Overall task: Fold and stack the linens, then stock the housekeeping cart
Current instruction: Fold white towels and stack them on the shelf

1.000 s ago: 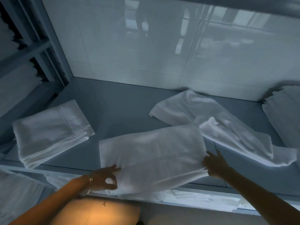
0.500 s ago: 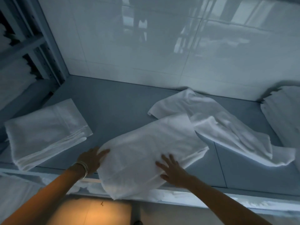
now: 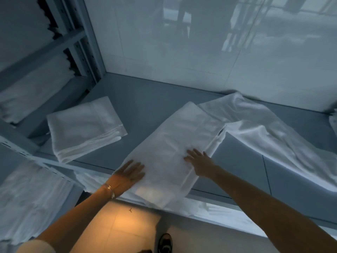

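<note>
A white folded linen (image 3: pixel 175 143) lies slanted on the grey shelf (image 3: pixel 145 99), its near end hanging over the front edge. My left hand (image 3: pixel 127 175), fingers straight, presses flat on the linen's left edge. Flat on its right part lies my right hand (image 3: pixel 199 161), fingers spread. To the left on the shelf sits a neat stack of folded white linens (image 3: pixel 83 128). An unfolded white linen (image 3: pixel 269 136) sprawls to the right, partly under the slanted one.
A tiled wall (image 3: pixel 200 52) closes the back of the shelf. Metal shelving (image 3: pixel 73 41) at left holds more white linens (image 3: pixel 27 95). More linens hang at lower left (image 3: pixel 31 201), and another pile edge (image 3: pixel 333 123) shows at far right. A shoe (image 3: pixel 165 242) stands on the floor.
The linen has turned from square to the shelf edge to slanted. Both hands let go of its side edges and now lie flat on it. The view moved in and to the left.
</note>
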Tool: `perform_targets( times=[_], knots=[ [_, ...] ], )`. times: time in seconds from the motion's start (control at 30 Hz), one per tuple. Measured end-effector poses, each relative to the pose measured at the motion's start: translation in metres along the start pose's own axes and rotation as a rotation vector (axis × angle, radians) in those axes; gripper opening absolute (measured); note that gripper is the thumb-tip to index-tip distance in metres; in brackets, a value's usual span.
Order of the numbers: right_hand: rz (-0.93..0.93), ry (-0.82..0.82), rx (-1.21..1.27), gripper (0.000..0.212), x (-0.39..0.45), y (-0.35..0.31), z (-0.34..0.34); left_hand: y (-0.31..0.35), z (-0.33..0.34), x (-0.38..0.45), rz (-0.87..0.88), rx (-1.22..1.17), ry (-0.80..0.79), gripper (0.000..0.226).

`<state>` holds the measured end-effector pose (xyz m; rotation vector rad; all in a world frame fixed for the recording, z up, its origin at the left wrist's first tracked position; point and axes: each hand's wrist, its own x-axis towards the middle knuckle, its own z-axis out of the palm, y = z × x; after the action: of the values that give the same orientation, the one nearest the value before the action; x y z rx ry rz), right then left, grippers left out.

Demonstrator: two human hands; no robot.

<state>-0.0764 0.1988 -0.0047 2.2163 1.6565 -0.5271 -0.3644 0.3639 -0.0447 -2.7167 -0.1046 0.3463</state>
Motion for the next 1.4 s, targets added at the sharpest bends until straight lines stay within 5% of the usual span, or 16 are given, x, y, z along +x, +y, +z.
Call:
perform_targets(
  times=[0.1, 0.23, 0.37, 0.43, 0.57, 0.77, 1.0, 1.2, 1.4],
  knots=[
    [0.031, 0.181, -0.022, 0.073, -0.015, -0.026, 0.023, 0.022, 0.005, 0.000, 0.057, -0.050, -0.069, 0.104],
    [0.003, 0.317, 0.103, 0.084, -0.036, -0.046, 0.058, 0.027, 0.003, 0.008, -0.008, -0.124, 0.090, 0.065],
    [-0.124, 0.284, 0.215, 0.071, -0.070, -0.076, 0.056, 0.026, -0.014, 0.003, -0.045, -0.287, -0.087, 0.090],
    [-0.145, 0.303, 0.206, 0.067, -0.084, -0.092, 0.050, 0.027, -0.036, -0.003, -0.083, -0.305, -0.025, 0.075],
    [-0.041, 0.461, 0.284, 0.100, -0.120, -0.130, 0.047, 0.047, -0.096, -0.009, -0.202, -0.387, -0.040, 0.048],
    [0.175, 0.555, 0.284, 0.119, -0.164, -0.164, 0.055, 0.089, -0.171, 0.004, -0.415, -0.490, -0.022, 0.030],
    [0.143, 0.741, 0.321, 0.060, -0.194, -0.086, 0.044, 0.110, -0.228, 0.000, -0.318, -0.401, -0.089, 0.035],
    [-0.026, 0.520, 0.286, 0.025, -0.221, -0.045, 0.011, 0.123, -0.228, -0.018, -0.238, -0.309, -0.213, 0.047],
    [-0.120, 0.084, 0.506, 0.005, -0.204, -0.010, -0.018, 0.070, -0.232, -0.019, -0.221, -0.763, -0.382, 0.027]
  ],
)
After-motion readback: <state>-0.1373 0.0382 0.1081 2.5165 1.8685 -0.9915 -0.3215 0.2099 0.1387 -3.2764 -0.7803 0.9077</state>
